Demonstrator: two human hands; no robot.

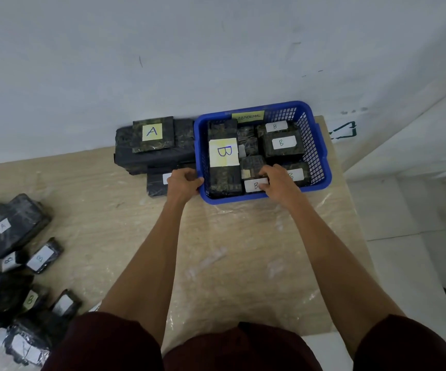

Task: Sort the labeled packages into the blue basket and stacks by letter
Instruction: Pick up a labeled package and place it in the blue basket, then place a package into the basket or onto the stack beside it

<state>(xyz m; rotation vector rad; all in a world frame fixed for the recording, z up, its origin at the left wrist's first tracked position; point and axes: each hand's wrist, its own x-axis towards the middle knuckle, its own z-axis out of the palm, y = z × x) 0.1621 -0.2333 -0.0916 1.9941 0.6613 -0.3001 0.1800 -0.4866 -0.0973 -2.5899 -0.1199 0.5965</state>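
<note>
Blue basket (320, 156): sat on your worktop (243, 250), holding several B packages (280, 143).
Left hand (183, 183): your fingers curled round the basket's near-left rim.
Right hand (279, 183): inside the basket's near edge, gripping a small B package (254, 185).
A stack (152, 140): just left of the basket, touching it.
Loose packages (10, 231): well left of the basket.

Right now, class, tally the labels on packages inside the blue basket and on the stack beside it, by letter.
B labels, in the basket: 5
A labels, on the stack: 1
Label partly hidden by the left hand, unreadable: 1
Total: 7
</note>
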